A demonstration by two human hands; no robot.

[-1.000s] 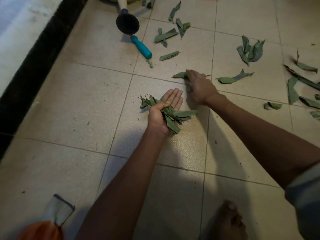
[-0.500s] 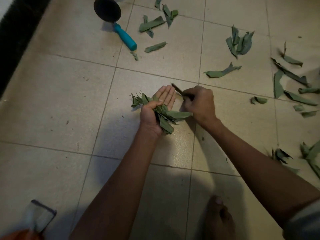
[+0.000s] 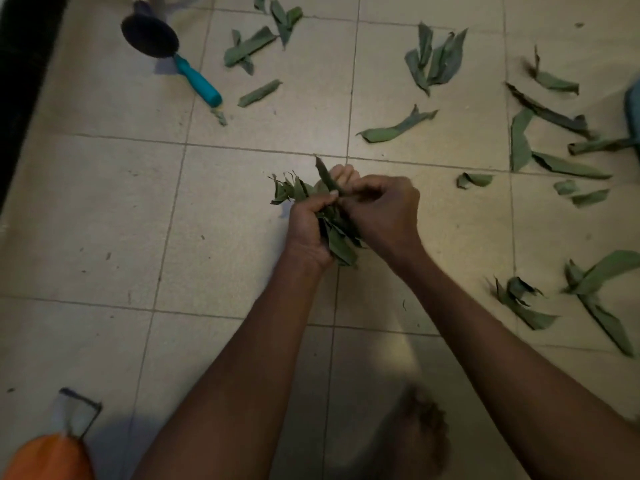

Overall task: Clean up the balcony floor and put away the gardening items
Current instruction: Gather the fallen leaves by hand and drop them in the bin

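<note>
My left hand [image 3: 308,223] grips a bunch of dry green leaves [image 3: 337,239] above the tiled floor [image 3: 104,209]. My right hand [image 3: 384,209] is pressed against the bunch, pinching a single long leaf [image 3: 323,173] that sticks up from it. Several loose leaves lie scattered on the tiles, one curled strip [image 3: 394,128] just beyond my hands and a cluster [image 3: 436,60] further back. A garden tool with a teal handle [image 3: 197,79] lies at the back left.
A black round watering rose [image 3: 149,36] sits by the tool. More leaves lie at the right [image 3: 554,161] and near right [image 3: 519,299]. A dark ledge [image 3: 20,81] runs along the left. My bare foot [image 3: 422,431] is below; an orange object [image 3: 48,459] is bottom left.
My right hand picked a leaf off the floor and brought it to the bunch. My left hand's fingers, open before, have curled round the leaves.
</note>
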